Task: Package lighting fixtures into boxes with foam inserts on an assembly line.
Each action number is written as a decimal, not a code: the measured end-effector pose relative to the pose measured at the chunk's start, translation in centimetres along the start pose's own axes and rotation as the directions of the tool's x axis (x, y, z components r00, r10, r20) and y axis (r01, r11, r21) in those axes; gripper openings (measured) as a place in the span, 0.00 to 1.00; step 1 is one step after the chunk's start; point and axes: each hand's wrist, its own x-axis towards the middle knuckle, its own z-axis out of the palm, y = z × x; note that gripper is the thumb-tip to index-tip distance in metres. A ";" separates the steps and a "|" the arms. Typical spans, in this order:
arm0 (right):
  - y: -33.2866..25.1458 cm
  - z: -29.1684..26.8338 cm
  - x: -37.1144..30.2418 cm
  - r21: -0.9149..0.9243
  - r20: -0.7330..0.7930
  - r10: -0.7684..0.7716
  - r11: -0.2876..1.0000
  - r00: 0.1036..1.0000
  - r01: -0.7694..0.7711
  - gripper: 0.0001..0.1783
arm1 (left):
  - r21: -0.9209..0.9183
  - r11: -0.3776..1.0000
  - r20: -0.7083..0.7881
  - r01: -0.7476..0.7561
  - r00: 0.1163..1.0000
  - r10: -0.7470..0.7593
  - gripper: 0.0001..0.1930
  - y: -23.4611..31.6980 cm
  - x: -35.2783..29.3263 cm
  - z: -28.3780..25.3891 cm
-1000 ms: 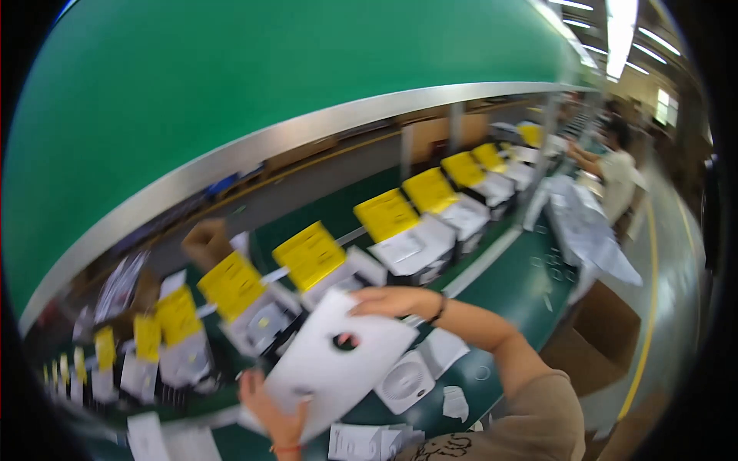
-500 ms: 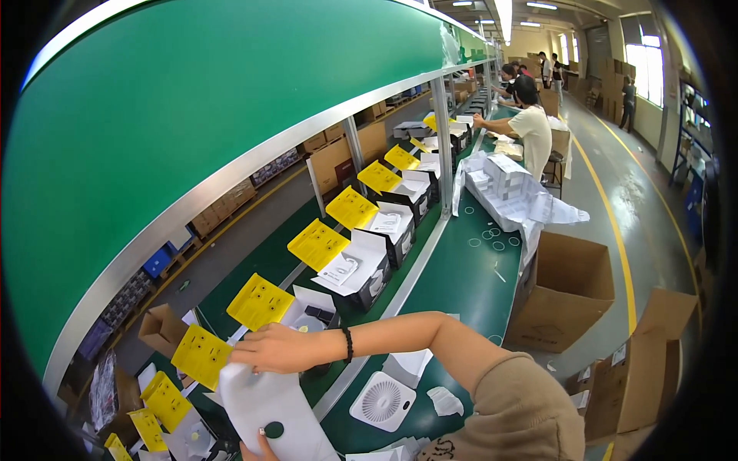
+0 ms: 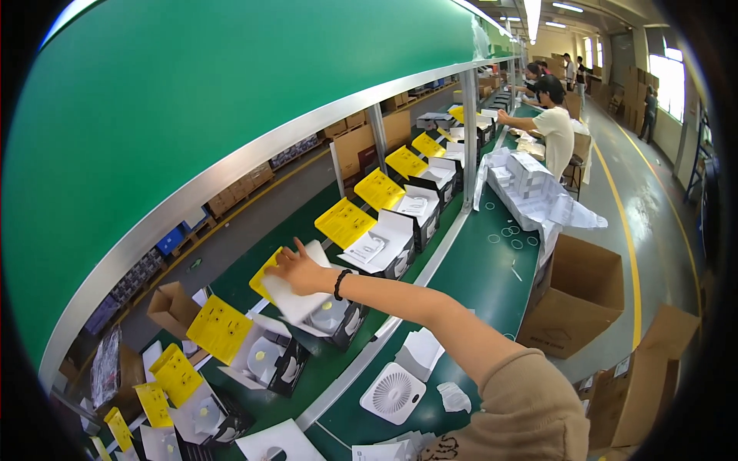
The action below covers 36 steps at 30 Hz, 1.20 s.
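My right hand (image 3: 301,273) reaches far out to the left over the row of boxes, a dark beaded bracelet on its wrist. Its fingers grip a white foam sheet (image 3: 290,298), one finger raised. That sheet is tilted over an open black box (image 3: 347,326) with a yellow lid flap; a pale round item shows inside. My left hand is out of view. Another white foam sheet (image 3: 270,444) with a round hole shows at the lower edge. Beside the hand stands another open box (image 3: 286,370) with a round white item in it.
A white square fan (image 3: 393,393) lies on the green bench (image 3: 453,307) near white papers. Several open boxes with yellow flaps line the conveyor. A brown carton (image 3: 580,296) stands at the right. A co-worker (image 3: 555,138) works farther along; a metal post (image 3: 469,138) rises between.
The foam my hands held together is now apart: my right hand has carried one sheet outward over a box, another is at the lower edge. My left hand has left the view.
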 end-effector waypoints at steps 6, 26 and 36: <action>-1.5 5.6 -2.5 0.066 0.597 0.185 0.958 0.780 -0.278 0.43 | 0.639 0.262 0.615 0.723 -0.276 -0.739 0.27 0.7 -8.4 -2.2; 0.0 8.1 -10.7 0.617 0.365 0.226 0.668 0.903 -0.417 0.16 | 0.422 0.485 0.893 0.766 -0.258 -0.369 0.23 -1.4 -15.1 -7.0; -5.3 -1.2 -25.6 -0.083 0.979 0.180 0.765 0.090 -0.639 0.59 | 0.128 0.668 0.773 0.733 0.348 -0.530 0.26 -4.3 -21.9 -5.2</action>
